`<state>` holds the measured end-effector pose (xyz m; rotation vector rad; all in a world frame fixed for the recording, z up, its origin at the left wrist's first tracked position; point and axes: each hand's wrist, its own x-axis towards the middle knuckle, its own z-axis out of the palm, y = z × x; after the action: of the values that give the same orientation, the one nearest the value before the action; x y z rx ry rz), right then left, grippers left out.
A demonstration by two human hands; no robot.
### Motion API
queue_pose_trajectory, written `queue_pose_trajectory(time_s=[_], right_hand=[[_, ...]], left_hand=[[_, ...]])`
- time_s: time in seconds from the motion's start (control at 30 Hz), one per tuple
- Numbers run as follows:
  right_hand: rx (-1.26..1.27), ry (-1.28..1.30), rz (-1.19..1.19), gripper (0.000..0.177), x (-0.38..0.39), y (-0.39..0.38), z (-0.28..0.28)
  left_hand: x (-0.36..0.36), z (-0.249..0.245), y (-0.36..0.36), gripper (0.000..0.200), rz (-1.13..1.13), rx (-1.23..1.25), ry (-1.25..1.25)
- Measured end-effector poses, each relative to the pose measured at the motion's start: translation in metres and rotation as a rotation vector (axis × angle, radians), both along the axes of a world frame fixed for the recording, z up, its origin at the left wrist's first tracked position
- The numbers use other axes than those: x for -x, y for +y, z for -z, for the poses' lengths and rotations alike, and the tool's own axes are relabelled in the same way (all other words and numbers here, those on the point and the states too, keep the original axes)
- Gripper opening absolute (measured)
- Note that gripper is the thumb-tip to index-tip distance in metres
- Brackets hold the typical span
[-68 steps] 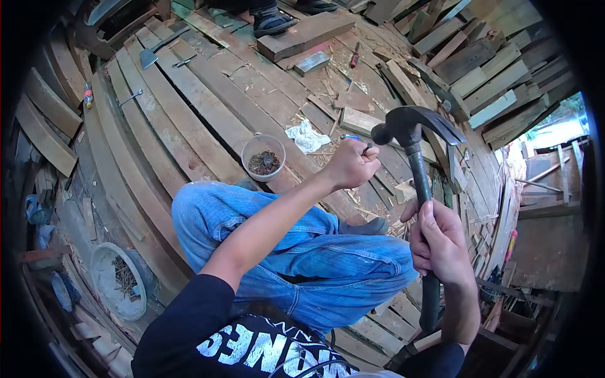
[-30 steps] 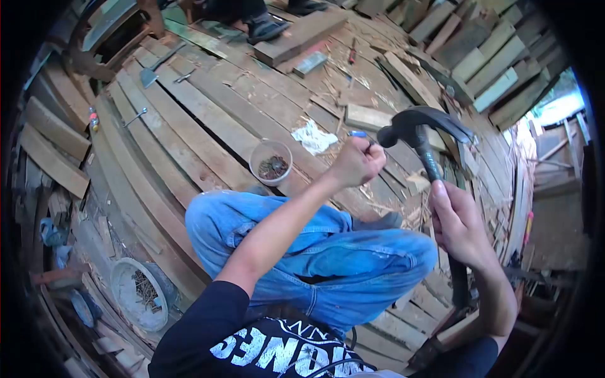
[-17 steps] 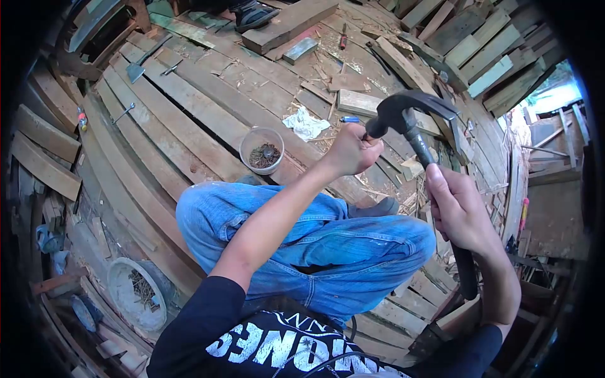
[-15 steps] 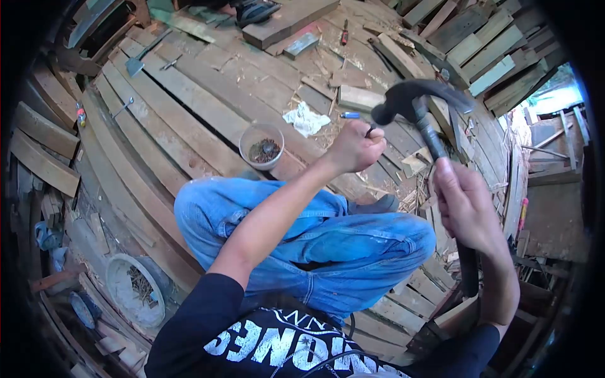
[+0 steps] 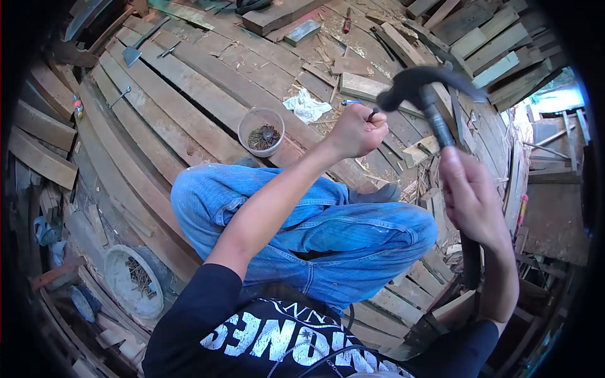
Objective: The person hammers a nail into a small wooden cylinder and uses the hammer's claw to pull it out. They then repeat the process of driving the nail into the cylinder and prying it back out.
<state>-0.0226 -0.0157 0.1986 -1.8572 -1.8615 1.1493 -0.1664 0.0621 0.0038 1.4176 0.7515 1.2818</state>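
Note:
My right hand [image 5: 471, 192] is wrapped round the handle of a claw hammer [image 5: 436, 120]. The hammer is raised, its dark head level with my left fist and just to its right, not touching it. My left hand [image 5: 357, 132] is closed in front of my knees, with a small dark rod [image 5: 374, 115] poking out at the top. The rest of that rod is hidden in the fingers, so its exact kind does not show.
A clear tub [image 5: 261, 116] of nails and a crumpled white rag [image 5: 307, 105] lie on the plank floor ahead. A white bucket [image 5: 112, 277] with nails stands at left. A screwdriver [image 5: 347, 22] and a wood block [image 5: 302, 33] are farther off. Stacked boards [image 5: 498, 44] rise at right.
The hammer and my right hand have shifted slightly to the right. My left fist stays almost in place, still closed round the dark rod.

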Motion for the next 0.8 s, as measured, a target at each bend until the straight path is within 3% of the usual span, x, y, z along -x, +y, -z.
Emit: queue_pose_trajectory(time_s=[0.03,0.1,0.17,0.3,0.43,0.63,0.8], right_hand=[[0.007,-0.113,-0.099,0.041,-0.002,0.001,0.004],[-0.008,-0.080,-0.081,0.040,0.002,0.000,0.001],[0.095,0.126,0.153,0.040,0.010,-0.005,-0.013],[0.062,0.191,0.188,0.038,0.001,-0.006,-0.009],[0.099,0.079,0.115,0.041,0.002,-0.005,-0.008],[0.075,0.122,0.090,0.036,0.001,-0.011,-0.004],[0.057,-0.004,-0.006,0.039,-0.006,-0.007,0.000]], left_hand=[[-0.001,0.001,0.000,0.041,0.004,-0.005,-0.002],[-0.001,-0.001,0.000,0.040,-0.030,-0.053,0.070],[-0.002,0.005,-0.001,0.040,-0.048,-0.058,0.113],[-0.003,0.004,0.002,0.042,0.009,0.030,0.004],[-0.001,0.001,0.000,0.041,0.034,-0.010,0.033],[-0.002,0.003,0.002,0.041,-0.021,-0.106,0.063],[-0.009,0.002,-0.003,0.038,0.009,0.011,0.030]])
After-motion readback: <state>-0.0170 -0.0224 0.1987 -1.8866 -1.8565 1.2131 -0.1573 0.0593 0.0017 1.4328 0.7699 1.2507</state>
